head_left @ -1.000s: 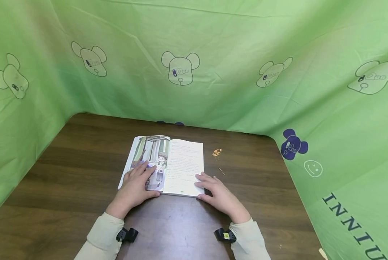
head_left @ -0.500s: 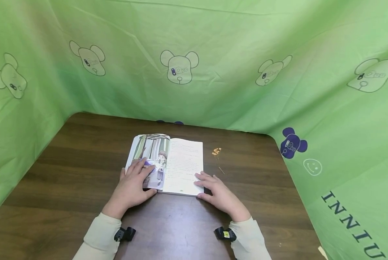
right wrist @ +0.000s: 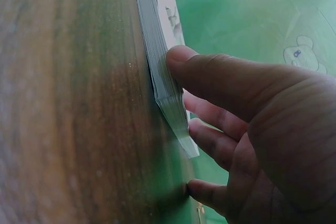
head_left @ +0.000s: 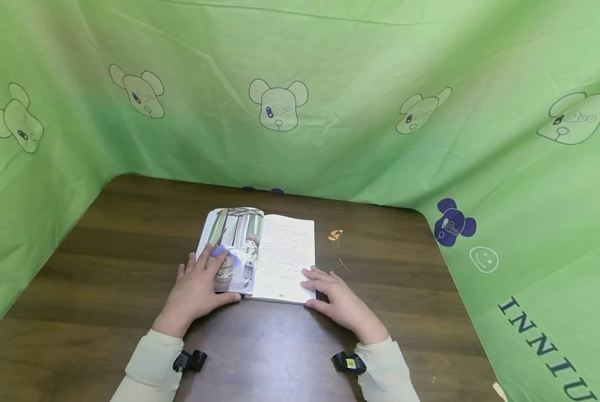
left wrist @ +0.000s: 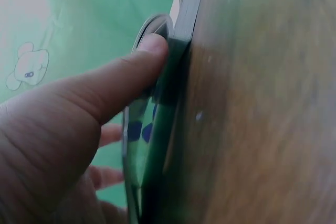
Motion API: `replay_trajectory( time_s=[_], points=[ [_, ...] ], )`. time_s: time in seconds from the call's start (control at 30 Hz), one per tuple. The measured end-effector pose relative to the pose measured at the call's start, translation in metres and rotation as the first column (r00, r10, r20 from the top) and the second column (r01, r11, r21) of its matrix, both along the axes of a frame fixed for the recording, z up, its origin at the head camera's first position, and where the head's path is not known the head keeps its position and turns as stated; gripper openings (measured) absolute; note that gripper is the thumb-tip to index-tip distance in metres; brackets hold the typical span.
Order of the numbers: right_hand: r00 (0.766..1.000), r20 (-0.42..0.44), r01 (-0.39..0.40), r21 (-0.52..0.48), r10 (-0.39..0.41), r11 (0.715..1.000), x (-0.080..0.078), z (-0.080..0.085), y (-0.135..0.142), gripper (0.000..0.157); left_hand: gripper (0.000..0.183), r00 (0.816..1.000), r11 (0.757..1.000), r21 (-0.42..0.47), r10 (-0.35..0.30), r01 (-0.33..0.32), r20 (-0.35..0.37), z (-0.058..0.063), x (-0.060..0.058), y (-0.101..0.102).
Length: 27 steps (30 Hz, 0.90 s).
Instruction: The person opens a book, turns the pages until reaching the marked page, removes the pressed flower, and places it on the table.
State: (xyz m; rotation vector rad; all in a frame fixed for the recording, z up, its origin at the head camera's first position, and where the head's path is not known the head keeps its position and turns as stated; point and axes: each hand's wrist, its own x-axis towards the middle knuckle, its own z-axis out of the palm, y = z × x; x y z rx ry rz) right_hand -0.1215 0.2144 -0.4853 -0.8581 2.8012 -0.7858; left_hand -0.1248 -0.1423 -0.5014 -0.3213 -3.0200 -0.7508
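Observation:
An open book [head_left: 284,259] lies on the wooden table, an illustrated page on the left and a text page on the right. Across the lower left page rests my left hand [head_left: 191,293], its fingers spread and fairly straight. In the left wrist view the left thumb [left wrist: 126,80] touches the book's near edge by the spine, and the left pages stand slightly raised off the table. My right hand [head_left: 337,296] rests at the lower right corner of the book. Its thumb [right wrist: 215,74] touches the near edge of the thick page block, while the other fingers lie on or beside the page.
A dried sprig with small orange flowers [head_left: 336,237] lies on the table [head_left: 390,262] right of the book. Green printed cloth [head_left: 279,156] hangs behind and along both sides. A black wrist camera [head_left: 190,361] sits at the left cuff, another black camera [head_left: 349,363] at the right.
My left hand has slid leftward across the illustrated page, showing more of the picture. Its thumb has shifted slightly left along the near edge. The right hand and the sprig stay where they were.

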Motion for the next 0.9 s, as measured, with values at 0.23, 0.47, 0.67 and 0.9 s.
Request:
replay_trajectory(
  time_s=[0.23, 0.47, 0.67, 0.9],
  points=[
    [1.000, 0.010, 0.002, 0.009, -0.002, 1.000, -0.001, -0.002, 0.000, 0.044, 0.096, 1.000, 0.998, 0.052, -0.028, 0.028, 0.000, 0.003, 0.002, -0.011],
    [1.000, 0.000, -0.002, -0.003, 0.002, 1.000, -0.001, -0.002, 0.001, 0.044, 0.099, 1.000, 0.997, 0.080, -0.007, 0.006, 0.006, 0.008, 0.004, -0.009],
    [1.000, 0.000, 0.004, 0.006, -0.004, 1.000, -0.001, -0.001, 0.001, 0.043, 0.100, 0.999, 0.994, 0.112, -0.010, 0.016, -0.050, 0.009, 0.005, 0.000],
    [1.000, 0.005, 0.004, 0.007, -0.004, 1.000, -0.001, -0.001, 0.001, 0.044, 0.101, 0.995, 0.994, 0.113, 0.011, -0.001, -0.094, 0.014, 0.008, 0.012]
  ],
)
